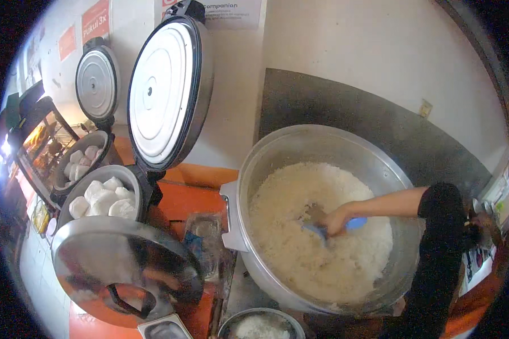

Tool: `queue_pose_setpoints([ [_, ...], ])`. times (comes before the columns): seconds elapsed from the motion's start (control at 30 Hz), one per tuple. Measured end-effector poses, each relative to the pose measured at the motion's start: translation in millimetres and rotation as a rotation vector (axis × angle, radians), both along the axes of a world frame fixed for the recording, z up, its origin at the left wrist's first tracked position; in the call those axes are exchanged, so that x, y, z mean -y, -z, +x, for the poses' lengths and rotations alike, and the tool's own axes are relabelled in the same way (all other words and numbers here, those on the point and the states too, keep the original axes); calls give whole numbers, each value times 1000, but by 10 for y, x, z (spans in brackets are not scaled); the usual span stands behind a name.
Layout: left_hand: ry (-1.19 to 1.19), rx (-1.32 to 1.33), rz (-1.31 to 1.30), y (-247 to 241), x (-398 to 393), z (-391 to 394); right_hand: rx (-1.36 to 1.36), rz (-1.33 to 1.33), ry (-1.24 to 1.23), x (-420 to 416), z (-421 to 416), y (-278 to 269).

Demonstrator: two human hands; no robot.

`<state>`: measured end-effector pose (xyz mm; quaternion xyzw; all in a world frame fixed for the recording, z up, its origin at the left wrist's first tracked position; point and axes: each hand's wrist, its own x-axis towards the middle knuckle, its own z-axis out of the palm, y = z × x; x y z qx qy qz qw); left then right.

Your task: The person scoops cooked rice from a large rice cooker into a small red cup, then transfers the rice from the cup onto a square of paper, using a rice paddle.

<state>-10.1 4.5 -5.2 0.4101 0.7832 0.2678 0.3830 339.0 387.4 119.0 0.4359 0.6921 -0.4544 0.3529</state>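
My right hand is down in the middle of a large aluminium pot of cooked rice. Its fingers are closed around a blue plastic scoop, which looks like a rice paddle or a small dish. The scoop's lower part is blurred and partly sunk in the rice, beside a darker hollow. My forearm, in a black sleeve, reaches over the pot's right rim. My left hand is out of view.
Left of the pot, a shiny domed lid lies on an orange surface. Two rice warmers with raised lids hold white wrapped portions. A bowl of rice stands at the bottom. A glass food case is at far left.
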Motion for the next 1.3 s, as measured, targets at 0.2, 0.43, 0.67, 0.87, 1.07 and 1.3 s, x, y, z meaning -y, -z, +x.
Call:
queue_pose_setpoints([
  [0.2, -260, 235, 130, -319, 163, 93, -307, 268, -421, 228, -696, -475],
  [0.43, -174, 291, 42, 17, -19, 114, -383, 157, -391, 251, -390, -239],
  [0.67, -163, 218, 13, 36, 28, 87, -258, -258, -236, 400, -585, -660],
  [0.87, -187, 276, 23, 341, 148, -81, -97, -538, -36, 435, -465, -606],
  [1.07, -85, 265, 160, 831, 142, -178, -359, -679, 136, 572, 322, -730],
  [1.3, 297, -334, 377, 707, 265, -287, -576, -574, 1177, 1375, 533, -1405],
])
